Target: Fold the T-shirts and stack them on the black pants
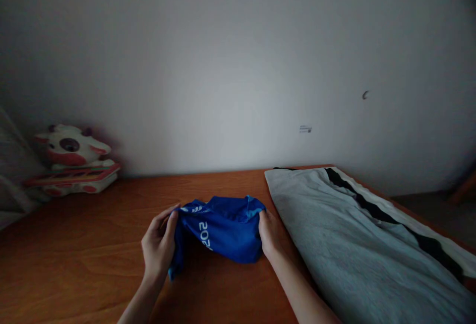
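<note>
A blue cloth garment (226, 229) with white lettering and lighter blue trim is stretched between my two hands, over the wooden tabletop (92, 259). My left hand (160, 239) pinches its left end between thumb and fingers, and a loose flap hangs below that grip. At the other end, my right hand (268, 229) is closed on the edge near the light blue trim; most of its fingers are hidden behind the fabric. The middle of the cloth sags in folds. What kind of garment it is I cannot tell.
Along the right side of the table lies a spread grey garment (334, 229) with a black and white stripe. A cow-shaped toy keyboard (74, 162) stands at the back left. Behind the table rises a plain wall (223, 66) with a small label (305, 129).
</note>
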The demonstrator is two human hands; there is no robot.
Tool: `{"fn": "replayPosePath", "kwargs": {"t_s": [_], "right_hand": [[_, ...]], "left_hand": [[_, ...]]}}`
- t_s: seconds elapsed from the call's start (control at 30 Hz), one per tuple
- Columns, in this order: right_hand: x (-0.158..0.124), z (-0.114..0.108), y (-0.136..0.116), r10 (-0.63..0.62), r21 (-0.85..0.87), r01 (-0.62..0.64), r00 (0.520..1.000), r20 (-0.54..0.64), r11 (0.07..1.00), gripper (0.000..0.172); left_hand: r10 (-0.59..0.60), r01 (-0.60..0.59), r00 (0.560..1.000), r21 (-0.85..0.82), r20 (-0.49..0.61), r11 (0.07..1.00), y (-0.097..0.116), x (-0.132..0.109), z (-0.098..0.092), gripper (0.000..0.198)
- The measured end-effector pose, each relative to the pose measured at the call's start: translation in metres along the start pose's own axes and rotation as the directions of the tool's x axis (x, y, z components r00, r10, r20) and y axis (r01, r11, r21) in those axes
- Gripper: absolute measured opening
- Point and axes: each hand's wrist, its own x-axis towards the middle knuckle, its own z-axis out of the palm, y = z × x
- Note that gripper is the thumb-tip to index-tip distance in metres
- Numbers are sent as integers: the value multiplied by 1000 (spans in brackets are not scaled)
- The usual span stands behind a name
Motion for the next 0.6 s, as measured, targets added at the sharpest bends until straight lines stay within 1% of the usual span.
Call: {"fn": "replayPosePath", "kwargs": {"t_s": [0.07,0.1,0.13,0.17,0.23,0.27,0.33,0.37,0.4,0.47,0.5,0.53,0.6], "right_hand": [[8,0,-3,32,-110,-27,999,41,994,38],[12,-1,-4,14,-183,1,997,77,983,36],[16,-2,-3,-13,-256,40,994,106,966,35],[20,-4,-2,-40,-324,78,992,123,943,33],[27,-10,5,-83,-427,121,991,107,896,33],[29,-14,10,-100,-457,128,991,86,880,34],[33,-23,17,-146,-477,156,988,59,865,37],[34,-28,18,-192,-481,199,979,65,854,38],[35,-33,19,-255,-489,266,963,90,831,39],[33,-41,15,-386,-506,433,900,202,746,43],[32,-44,11,-429,-503,513,858,283,695,47],[29,-46,8,-446,-487,578,816,369,655,53],[23,-47,1,-411,-449,644,753,513,619,69]], "left_hand": [[109,-113,993,90,54,989,-4,1,-1,38],[141,-155,985,150,103,976,-6,1,-1,41],[148,-179,977,215,152,960,-8,1,-1,45],[130,-182,972,279,197,943,-10,1,0,52],[52,-165,962,417,270,894,-13,1,1,62],[11,-166,952,485,306,859,-15,1,1,62],[-55,-196,919,574,390,795,-18,2,-1,51],[-68,-215,902,581,427,785,-19,3,-2,45],[-64,-230,888,560,456,796,-19,4,-3,40],[-21,-224,879,452,476,863,-18,4,-5,35],[5,-207,885,384,466,900,-17,4,-5,34],[24,-183,895,319,445,930,-16,4,-4,33],[38,-131,922,218,384,967,-12,4,-1,29]]}}
